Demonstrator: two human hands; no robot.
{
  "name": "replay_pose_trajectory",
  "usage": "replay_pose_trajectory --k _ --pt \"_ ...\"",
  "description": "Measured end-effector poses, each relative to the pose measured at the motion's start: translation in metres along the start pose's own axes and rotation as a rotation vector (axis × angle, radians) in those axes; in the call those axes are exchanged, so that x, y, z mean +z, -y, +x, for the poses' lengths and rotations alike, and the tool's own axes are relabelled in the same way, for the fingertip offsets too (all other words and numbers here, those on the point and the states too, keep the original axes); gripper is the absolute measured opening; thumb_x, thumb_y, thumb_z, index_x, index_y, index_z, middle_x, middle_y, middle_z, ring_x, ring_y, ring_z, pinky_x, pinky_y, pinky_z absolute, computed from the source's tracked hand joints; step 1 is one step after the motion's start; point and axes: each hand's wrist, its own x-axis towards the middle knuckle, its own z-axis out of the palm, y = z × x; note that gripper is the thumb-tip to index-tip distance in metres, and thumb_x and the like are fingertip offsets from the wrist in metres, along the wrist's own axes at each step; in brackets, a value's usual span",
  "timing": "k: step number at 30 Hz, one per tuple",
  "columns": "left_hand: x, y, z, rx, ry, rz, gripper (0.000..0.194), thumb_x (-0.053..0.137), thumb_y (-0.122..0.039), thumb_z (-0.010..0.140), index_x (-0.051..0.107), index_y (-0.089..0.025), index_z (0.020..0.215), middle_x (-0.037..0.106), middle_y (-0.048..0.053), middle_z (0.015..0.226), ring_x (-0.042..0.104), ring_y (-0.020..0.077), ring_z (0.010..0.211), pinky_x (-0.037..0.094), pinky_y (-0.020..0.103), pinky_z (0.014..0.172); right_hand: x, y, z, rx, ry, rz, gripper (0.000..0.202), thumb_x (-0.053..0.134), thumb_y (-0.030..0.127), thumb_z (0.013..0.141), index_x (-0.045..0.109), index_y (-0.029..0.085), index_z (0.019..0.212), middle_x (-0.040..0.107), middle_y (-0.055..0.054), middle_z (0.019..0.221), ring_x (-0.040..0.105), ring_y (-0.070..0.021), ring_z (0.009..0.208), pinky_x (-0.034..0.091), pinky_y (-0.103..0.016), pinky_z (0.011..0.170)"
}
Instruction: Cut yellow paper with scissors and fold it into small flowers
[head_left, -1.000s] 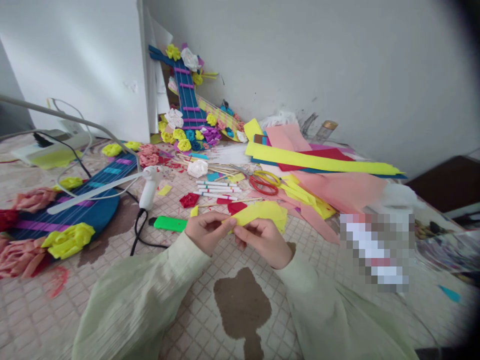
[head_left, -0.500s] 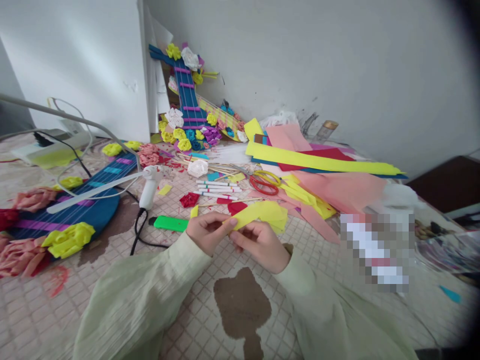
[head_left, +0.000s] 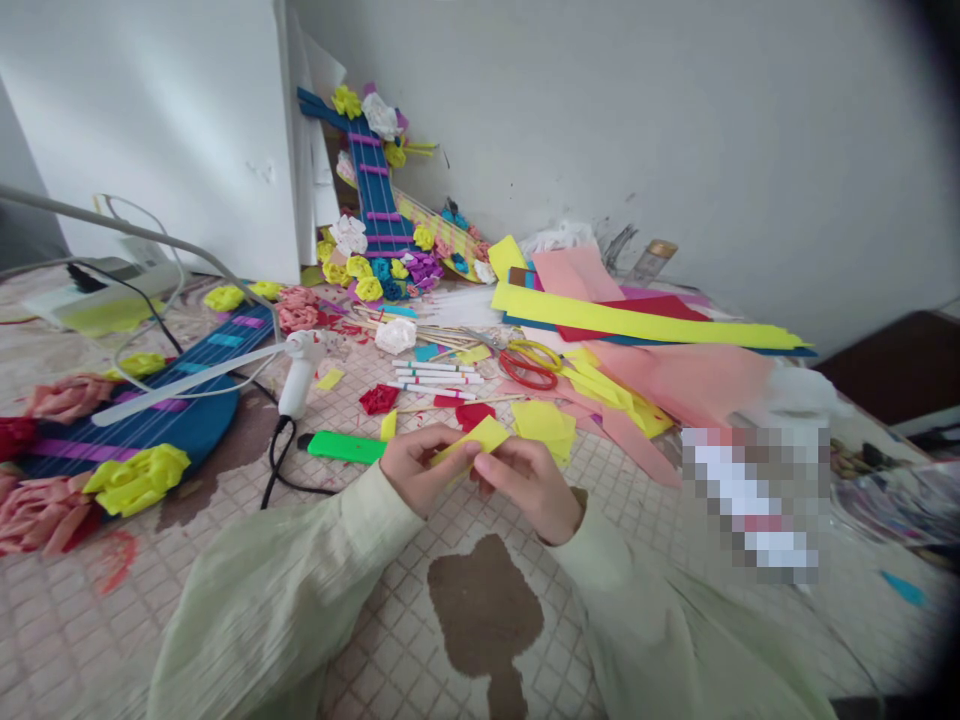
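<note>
A small piece of yellow crepe paper (head_left: 486, 434) is pinched between my two hands above the middle of the table. My left hand (head_left: 421, 468) grips its left part, thumb on top. My right hand (head_left: 529, 482) closes on its right end, the thumb tips almost meeting; some fingers are hidden behind. Just behind my right hand lies a stack of yellow paper pieces (head_left: 547, 428). A green utility knife (head_left: 345, 447) rests to the left of my left hand.
At left, a white glue gun (head_left: 298, 385) with a black cord stands by a blue paper guitar (head_left: 202, 400) with paper flowers. Markers (head_left: 436, 373), red-handled scissors (head_left: 529, 368) and a red paper flower (head_left: 378, 400) lie behind my hands. Long yellow paper (head_left: 645, 320) lies at back right.
The yellow piece has tilted and now shows shorter between my fingers, exposing more of the stack behind. My left hand has shifted slightly right; the right hand has barely moved.
</note>
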Motion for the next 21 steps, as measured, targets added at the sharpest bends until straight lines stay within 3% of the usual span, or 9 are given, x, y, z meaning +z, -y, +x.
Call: replay_pose_trajectory --k 6,21 --pt "0.0007 -0.0017 -0.0002 -0.021 -0.014 0.087 0.021 0.057 -0.031 0.067 0.061 -0.012 0.06 0.059 0.003 0.056 0.048 0.0092 0.049 0.038 0.02 0.046 -0.0049 0.004 0.0017 -0.059 -0.19 0.013 0.02 0.054 0.034 0.072 0.056 0.015 0.066 0.049 0.001 0.054 0.046 -0.0086 0.047 0.039 -0.021 0.045" --pt "0.0009 0.0002 -0.0018 -0.033 -0.022 0.147 0.02 0.058 -0.03 0.066 0.061 -0.011 0.062 0.059 0.003 0.056 0.048 0.0087 0.048 0.038 0.02 0.046 -0.0045 0.0046 0.003 -0.071 -0.263 0.074 0.015 0.057 0.031 0.069 0.06 0.016 0.07 0.052 0.001 0.055 0.047 -0.0077 0.045 0.042 -0.022 0.045"
